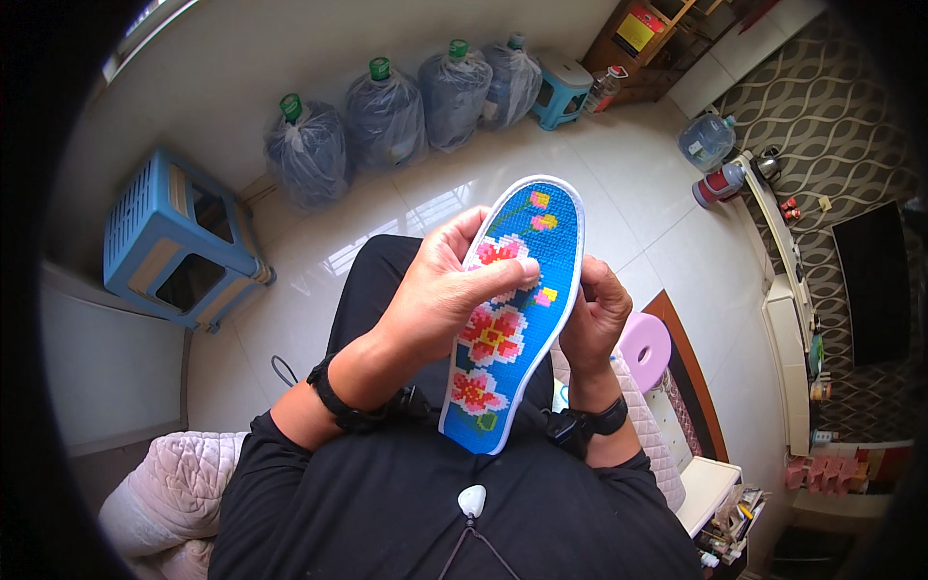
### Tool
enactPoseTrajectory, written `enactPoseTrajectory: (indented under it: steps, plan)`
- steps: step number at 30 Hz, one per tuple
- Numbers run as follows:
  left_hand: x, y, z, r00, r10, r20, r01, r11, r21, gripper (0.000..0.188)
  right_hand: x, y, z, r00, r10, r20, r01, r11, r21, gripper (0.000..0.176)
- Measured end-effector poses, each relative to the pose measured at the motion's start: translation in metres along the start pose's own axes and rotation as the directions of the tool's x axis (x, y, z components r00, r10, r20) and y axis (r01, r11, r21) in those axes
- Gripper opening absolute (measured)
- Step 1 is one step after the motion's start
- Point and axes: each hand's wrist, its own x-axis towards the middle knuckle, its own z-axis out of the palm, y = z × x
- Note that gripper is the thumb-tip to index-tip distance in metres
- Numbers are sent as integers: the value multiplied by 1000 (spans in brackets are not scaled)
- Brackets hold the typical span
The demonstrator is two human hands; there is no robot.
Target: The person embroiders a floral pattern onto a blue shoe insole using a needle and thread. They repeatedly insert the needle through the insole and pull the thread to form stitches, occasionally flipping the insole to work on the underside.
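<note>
A cross-stitched insole [540, 319] with a blue ground, pink and red flowers and a white edge is held tilted above my lap. My left hand [442, 286] grips it from its left side, the thumb pressed on the patterned face and the fingers behind. Against the right edge sits my right hand [598, 312], its fingers curled and partly hidden behind the insole. Whether it pinches the edge or something thin cannot be made out. The insole's lower end reaches my black shirt [435, 515].
Several bagged water jugs [308, 156] line the wall. Stacked blue plastic stools [188, 246] stand at the left. A pink round stool [644, 353] is beyond my right hand, near a white drawer unit [707, 493]. Quilted pink fabric [185, 478] lies at the lower left.
</note>
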Motion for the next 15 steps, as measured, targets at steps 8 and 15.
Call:
enactPoseTrajectory:
  steps: [8, 15]
  plan:
    - [3, -3, -5, 999, -30, 30, 31, 999, -22, 49, 0, 5, 0, 999, 37, 22, -40, 991, 129, 10]
    - [1, -1, -3, 999, -25, 33, 26, 999, -32, 42, 1, 6, -1, 999, 33, 34, -38, 988, 151, 10]
